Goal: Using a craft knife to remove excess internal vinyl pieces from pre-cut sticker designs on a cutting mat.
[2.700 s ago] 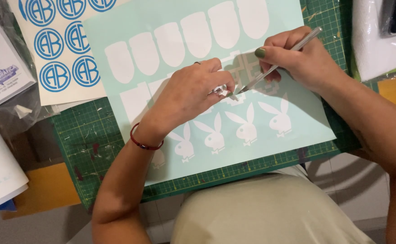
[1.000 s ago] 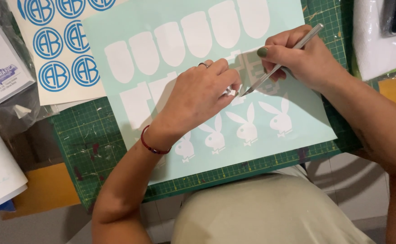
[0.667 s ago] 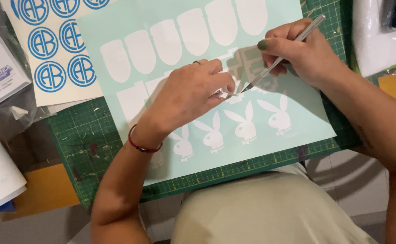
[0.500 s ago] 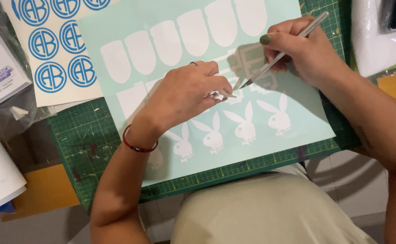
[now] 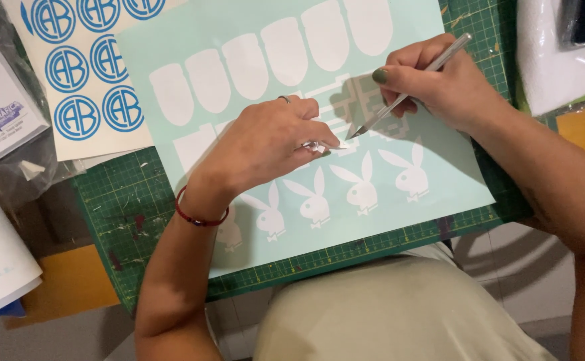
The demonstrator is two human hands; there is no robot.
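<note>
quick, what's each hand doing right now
Left hand: fingers curled, pressing down on the pale mint vinyl sheet; holds nothing that shows.
Right hand: closed on a silver craft knife, tip on the sheet.
</note>
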